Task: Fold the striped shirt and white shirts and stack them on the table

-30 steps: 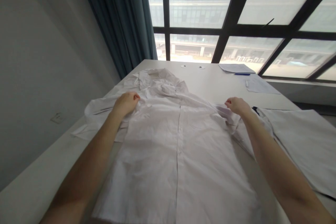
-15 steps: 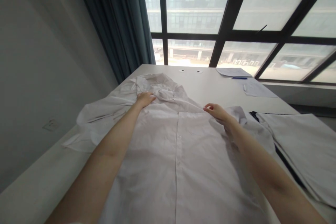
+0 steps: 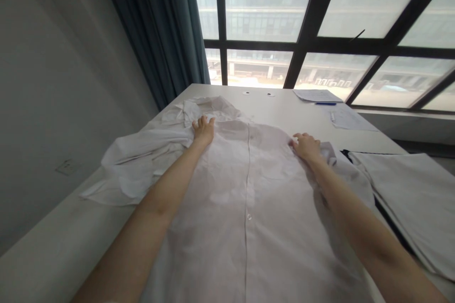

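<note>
A white button-up shirt (image 3: pixel 227 189) lies spread on the white table, its button placket running down the middle. My left hand (image 3: pixel 204 131) rests on the shirt's far left part, beside the crumpled collar end, with its fingers spread. Along the far right edge of the cloth, my right hand (image 3: pixel 306 146) has its fingers bent around the fabric; the fingertips are partly hidden. One sleeve (image 3: pixel 138 154) lies in loose folds to the left. More bunched white cloth shows beyond my right forearm.
A folded white cloth item with a dark edge (image 3: pixel 408 184) lies at the right. Papers (image 3: pixel 350 118) and a blue pen (image 3: pixel 325 103) sit at the table's (image 3: pixel 273 109) far right. A blue curtain (image 3: pixel 167 33) and windows stand behind; a grey wall is at the left.
Both hands have moved to the right, and the shirt front has shifted right and away with them. My left fingers are more spread. The cloth near the collar looks flatter.
</note>
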### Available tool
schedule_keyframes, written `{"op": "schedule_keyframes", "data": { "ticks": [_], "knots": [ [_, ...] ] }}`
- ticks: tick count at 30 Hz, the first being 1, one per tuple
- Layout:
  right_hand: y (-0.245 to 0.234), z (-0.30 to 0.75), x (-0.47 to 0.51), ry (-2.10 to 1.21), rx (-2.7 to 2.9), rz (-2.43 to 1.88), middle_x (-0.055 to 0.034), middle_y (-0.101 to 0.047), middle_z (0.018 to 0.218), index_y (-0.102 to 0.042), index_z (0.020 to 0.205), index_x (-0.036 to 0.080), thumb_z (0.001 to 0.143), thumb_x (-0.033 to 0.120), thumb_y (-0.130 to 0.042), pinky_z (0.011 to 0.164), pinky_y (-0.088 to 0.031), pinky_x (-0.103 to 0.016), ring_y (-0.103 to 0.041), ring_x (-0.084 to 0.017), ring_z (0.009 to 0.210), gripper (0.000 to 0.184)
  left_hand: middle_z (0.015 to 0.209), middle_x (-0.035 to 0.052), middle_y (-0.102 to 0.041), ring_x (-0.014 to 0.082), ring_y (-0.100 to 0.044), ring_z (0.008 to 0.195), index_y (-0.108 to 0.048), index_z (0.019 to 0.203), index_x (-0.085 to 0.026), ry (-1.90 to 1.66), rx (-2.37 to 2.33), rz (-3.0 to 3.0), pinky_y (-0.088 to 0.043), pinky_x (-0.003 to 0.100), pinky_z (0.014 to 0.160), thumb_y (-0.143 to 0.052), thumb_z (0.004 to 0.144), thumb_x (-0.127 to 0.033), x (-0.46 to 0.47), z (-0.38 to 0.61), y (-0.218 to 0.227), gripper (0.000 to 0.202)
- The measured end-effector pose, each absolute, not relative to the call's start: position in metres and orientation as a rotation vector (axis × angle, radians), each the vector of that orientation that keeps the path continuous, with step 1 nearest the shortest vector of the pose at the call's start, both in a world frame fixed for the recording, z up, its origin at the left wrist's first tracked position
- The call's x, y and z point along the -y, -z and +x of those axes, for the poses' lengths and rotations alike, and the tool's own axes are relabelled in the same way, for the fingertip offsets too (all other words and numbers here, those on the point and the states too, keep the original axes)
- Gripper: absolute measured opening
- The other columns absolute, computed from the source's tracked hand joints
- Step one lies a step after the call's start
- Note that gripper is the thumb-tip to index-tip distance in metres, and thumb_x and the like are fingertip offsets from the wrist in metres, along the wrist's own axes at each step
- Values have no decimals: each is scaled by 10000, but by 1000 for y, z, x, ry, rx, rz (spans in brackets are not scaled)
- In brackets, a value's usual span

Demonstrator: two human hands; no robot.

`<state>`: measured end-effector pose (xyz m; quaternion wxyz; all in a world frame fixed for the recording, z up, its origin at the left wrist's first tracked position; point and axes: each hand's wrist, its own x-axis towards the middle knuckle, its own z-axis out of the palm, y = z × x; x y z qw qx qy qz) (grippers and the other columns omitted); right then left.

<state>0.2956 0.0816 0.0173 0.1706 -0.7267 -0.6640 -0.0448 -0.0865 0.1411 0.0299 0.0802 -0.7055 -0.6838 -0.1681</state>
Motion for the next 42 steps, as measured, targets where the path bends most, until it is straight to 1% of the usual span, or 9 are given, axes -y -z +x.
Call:
{"op": "schedule_keyframes", "data": {
  "ticks": [4, 8, 14, 17, 21, 25, 29, 32, 42],
  "knots": [
    [-12, 268, -67, 180, 2062, -1887, -185, -562, 1329, -583, 1294, 142, 930, 223, -380, 1024, -312, -482, -446, -321, 1256, 425, 1418, 180, -438, 295, -369, 1343, -571, 1291, -164, 510, 1877, -2207, -149, 524, 1135, -327, 927, -108, -131, -70, -23, 441],
    [2, 241, -50, 63, 2330, -1675, -92, -563, 1382, -567, 1323, 221, 957, 311, -406, 1044, -343, -395, -466, -245, 1277, 410, 1384, 121, -530, 244, -445, 1296, -598, 1258, -198, 405, 1588, -2485, -221, 445, 1130, -400, 958, -243, -109, -49, -18, 363],
    [19, 246, -36, -27, 2448, -1740, -36, -352, 1562, -390, 1477, 289, 998, 477, -278, 1123, -256, -496, -298, -289, 1427, 526, 1548, 95, -361, 275, -335, 1408, -374, 1474, -246, 158, 1573, -2587, -223, 477, 1127, -349, 996, -419, -81, -48, -3, 509],
    [19, 263, -32, 29, 2405, -1862, -48, -337, 1568, -361, 1495, 262, 1000, 479, -257, 1135, -249, -482, -290, -282, 1433, 550, 1548, 110, -357, 282, -332, 1413, -356, 1487, -245, 95, 1671, -2514, -215, 493, 1125, -317, 1007, -422, -79, -59, -6, 513],
    [19, 283, -19, 199, 2287, -1966, -114, -407, 1524, -432, 1448, 179, 995, 413, -295, 1137, -257, -479, -334, -276, 1411, 528, 1527, 153, -381, 300, -361, 1395, -413, 1455, -189, 138, 1748, -2364, -207, 494, 1126, -348, 1001, -369, -64, -68, -15, 492],
    [20, 279, 15, 285, 2203, -1858, -160, -445, 1489, -432, 1441, 160, 974, 321, -342, 1119, -286, -505, -349, -291, 1404, 502, 1557, 150, -324, 273, -302, 1433, -407, 1458, -193, 282, 1596, -2420, -188, 465, 1153, -384, 987, -329, -11, -61, -13, 490],
    [18, 251, 70, 40, 2446, -1475, -104, -405, 1525, -355, 1500, 220, 997, 373, -334, 1129, -305, -472, -311, -250, 1430, 527, 1569, 66, -325, 245, -278, 1448, -392, 1459, -301, 245, 1214, -2785, -178, 471, 1170, -385, 993, -426, 53, -52, -1, 483],
    [17, 242, 103, -88, 2605, -1369, -31, -355, 1556, -317, 1513, 302, 1008, 405, -333, 1151, -270, -480, -261, -221, 1451, 516, 1577, 45, -308, 241, -252, 1460, -357, 1479, -324, 234, 1197, -2848, -179, 470, 1173, -363, 1003, -423, 78, -59, 6, 486],
    [29, 297, 144, 122, 2468, -1581, 1, -336, 1560, -78, 1555, 371, 990, 447, -363, 1132, -308, -476, -326, -228, 1423, 638, 1582, 52, -284, 216, -270, 1455, -258, 1530, -288, 218, 1327, -2776, -206, 425, 1181, -366, 991, -405, 111, -116, 13, 562]
  ]
}}
